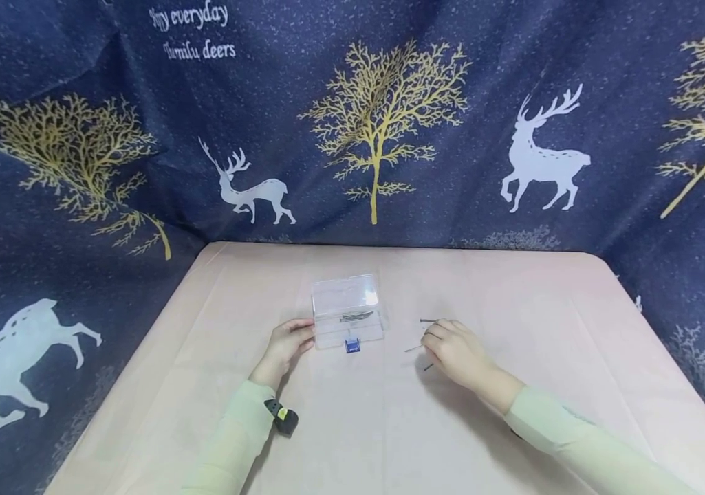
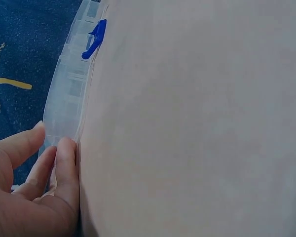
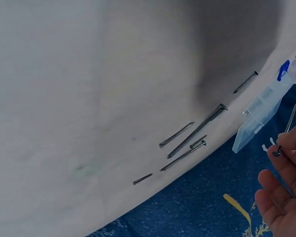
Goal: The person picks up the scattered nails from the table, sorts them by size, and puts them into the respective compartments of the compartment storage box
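Observation:
A clear plastic box [image 1: 348, 323] with a blue latch [image 1: 353, 345] stands with its lid raised, and several nails [image 1: 358, 316] lie in its back compartment. At the box's left end, my left hand [image 1: 286, 347] holds the side with thumb and fingers. To the right of the box, my right hand [image 1: 456, 354] pinches a nail [image 3: 292, 114] between thumb and forefinger, its point toward the box. Several loose nails [image 3: 196, 132] of different lengths lie on the table beneath this hand, some partly hidden by it in the head view.
A pale pink cloth covers the table [image 1: 340, 426]. Behind it hangs a dark blue curtain [image 1: 451, 213] printed with deer and trees. The left wrist wears a black strapped device [image 1: 284, 418].

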Available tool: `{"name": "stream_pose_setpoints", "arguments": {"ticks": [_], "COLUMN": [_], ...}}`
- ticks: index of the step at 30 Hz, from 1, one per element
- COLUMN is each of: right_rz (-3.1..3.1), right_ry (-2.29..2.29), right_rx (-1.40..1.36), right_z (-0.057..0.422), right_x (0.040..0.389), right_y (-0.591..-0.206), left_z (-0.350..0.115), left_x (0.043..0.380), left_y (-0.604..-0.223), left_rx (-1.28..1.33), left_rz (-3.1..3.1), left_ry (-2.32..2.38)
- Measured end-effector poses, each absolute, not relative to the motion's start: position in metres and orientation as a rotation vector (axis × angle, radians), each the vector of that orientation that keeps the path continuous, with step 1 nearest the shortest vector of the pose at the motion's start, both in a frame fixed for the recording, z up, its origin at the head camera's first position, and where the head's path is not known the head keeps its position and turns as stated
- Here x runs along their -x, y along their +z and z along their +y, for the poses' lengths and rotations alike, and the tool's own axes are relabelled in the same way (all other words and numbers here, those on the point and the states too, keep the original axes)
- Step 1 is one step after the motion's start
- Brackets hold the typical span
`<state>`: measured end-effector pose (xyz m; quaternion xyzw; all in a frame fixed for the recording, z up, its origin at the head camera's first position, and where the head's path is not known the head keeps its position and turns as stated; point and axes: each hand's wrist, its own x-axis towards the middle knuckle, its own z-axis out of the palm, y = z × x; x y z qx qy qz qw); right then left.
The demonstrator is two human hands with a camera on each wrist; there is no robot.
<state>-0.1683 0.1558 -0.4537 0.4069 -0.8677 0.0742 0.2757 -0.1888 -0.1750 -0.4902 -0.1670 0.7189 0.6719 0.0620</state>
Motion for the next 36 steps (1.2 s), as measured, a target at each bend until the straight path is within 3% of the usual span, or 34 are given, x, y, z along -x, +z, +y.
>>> {"name": "stream_pose_setpoints", "arguments": {"ticks": [36], "right_rz": [-2.411], "right_ry": [0.403], "right_rx": [-0.928], "right_z": [0.088], "right_x": [0.208], "right_y": [-0.442], "left_z": [-0.175], "left_x": [0.191], "left_y": [-0.488], "left_rx": [0.523], "left_rz": [2.182], "left_ry": [1.995]}}
